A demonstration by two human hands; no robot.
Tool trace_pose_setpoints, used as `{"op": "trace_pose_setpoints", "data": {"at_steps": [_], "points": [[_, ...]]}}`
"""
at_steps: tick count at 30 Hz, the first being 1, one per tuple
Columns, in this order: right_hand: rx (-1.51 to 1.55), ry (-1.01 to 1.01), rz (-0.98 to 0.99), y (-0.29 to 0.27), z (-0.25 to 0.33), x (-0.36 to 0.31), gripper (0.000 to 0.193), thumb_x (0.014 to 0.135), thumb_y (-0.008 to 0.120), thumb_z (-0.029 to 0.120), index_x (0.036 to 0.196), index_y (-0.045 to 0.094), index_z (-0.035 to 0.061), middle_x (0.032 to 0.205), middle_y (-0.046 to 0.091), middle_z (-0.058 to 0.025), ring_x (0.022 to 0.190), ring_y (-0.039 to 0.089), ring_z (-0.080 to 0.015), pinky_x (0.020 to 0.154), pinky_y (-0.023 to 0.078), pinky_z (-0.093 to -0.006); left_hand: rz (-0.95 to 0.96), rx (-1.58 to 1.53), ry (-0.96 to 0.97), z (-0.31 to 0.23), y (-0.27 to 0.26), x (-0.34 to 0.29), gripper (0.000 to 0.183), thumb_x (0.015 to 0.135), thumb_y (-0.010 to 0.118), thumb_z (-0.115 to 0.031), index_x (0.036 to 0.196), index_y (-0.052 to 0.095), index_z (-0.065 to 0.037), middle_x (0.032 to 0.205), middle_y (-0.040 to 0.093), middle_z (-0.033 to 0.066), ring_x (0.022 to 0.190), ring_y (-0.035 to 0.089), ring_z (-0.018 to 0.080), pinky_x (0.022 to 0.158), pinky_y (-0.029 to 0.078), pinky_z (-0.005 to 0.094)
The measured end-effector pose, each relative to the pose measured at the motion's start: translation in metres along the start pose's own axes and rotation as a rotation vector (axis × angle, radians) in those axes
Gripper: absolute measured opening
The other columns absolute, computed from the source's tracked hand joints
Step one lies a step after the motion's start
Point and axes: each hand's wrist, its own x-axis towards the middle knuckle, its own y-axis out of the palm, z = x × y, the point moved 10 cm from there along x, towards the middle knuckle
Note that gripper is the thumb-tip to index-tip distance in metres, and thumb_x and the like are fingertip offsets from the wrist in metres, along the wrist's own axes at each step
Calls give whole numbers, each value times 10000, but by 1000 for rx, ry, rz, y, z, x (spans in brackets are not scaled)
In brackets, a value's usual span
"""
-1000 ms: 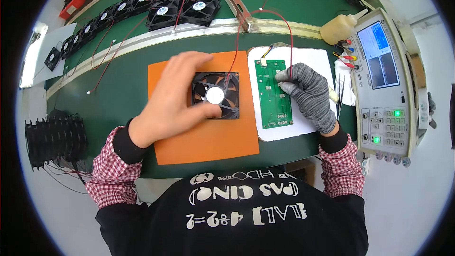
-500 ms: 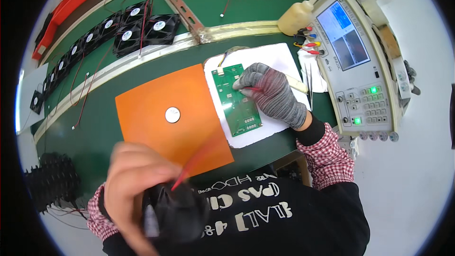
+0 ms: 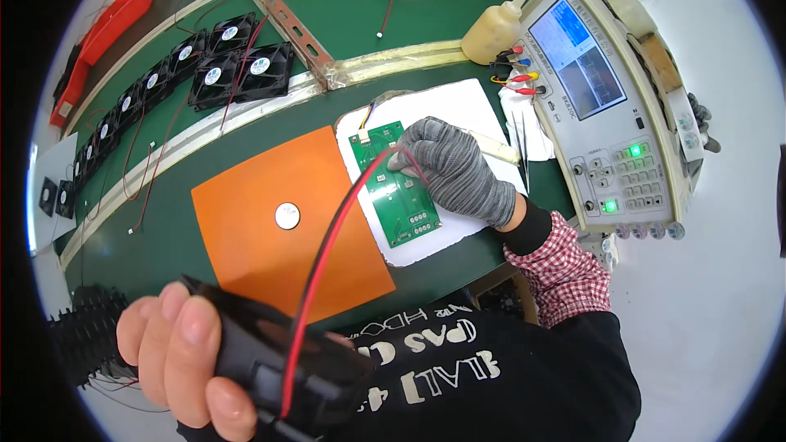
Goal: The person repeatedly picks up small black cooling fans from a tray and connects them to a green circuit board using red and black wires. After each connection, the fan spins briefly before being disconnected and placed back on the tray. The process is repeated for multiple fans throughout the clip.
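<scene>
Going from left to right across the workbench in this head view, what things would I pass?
Row of black fans → orange mat → green circuit board → gloved right hand → yellowish squeeze bottle → grey test instrument with a screen.

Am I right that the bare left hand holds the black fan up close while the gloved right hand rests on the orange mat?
Not quite. In the head view the gloved right hand rests on the green circuit board, not on the orange mat, which lies beside it. The rest holds: the bare left hand does hold the black fan up close.
</scene>
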Motion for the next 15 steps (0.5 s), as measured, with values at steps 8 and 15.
{"op": "trace_pose_setpoints", "data": {"at_steps": [8,15], "points": [[119,-6,-32,-7,-4,1,111,794,678,8,888,691,66,893,669,-82,831,667,-255,718,537,-354,287,-464,-165,63,157,15,817,721,819,-286,1387,451,10,1382,515,201,1263,517,325,1041,423,379],[329,169,-173,-17,-9,0,291,814,753,75,1085,650,62,946,650,-61,785,624,-135,704,513,-246,1234,-281,-352,138,258,-133,885,545,880,-304,1311,517,-49,1213,543,133,1173,480,333,1010,339,440]]}}
